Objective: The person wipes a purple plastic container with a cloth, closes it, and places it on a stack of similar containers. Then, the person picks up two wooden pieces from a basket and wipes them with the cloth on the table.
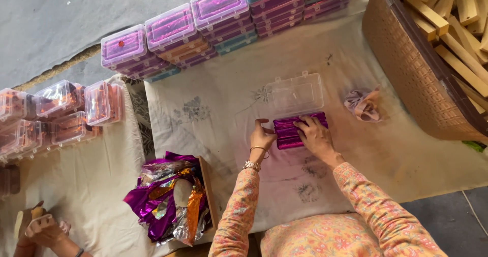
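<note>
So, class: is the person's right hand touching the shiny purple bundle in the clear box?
Touching. The head view shows the right hand lying flat on the purple bundle, no gap.

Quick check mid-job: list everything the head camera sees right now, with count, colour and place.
Clear plastic box with open lid: one, centre, holding shiny purple foil-wrapped pieces.
Stacked lidded boxes with purple contents: several stacks, row along the top.
Clear boxes with orange contents: a cluster, left.
Crumpled foil sheets: one pile, purple, orange and silver, lower left.
Crumpled pinkish cloth: one, right of the open box.
Brown woven basket: one, top right, full of pale wooden sticks.
White printed cloth: under the work.
Another person's hand: bottom left.
Left hand: at the purple pieces' left edge.
Right hand: pressing on them.
</note>
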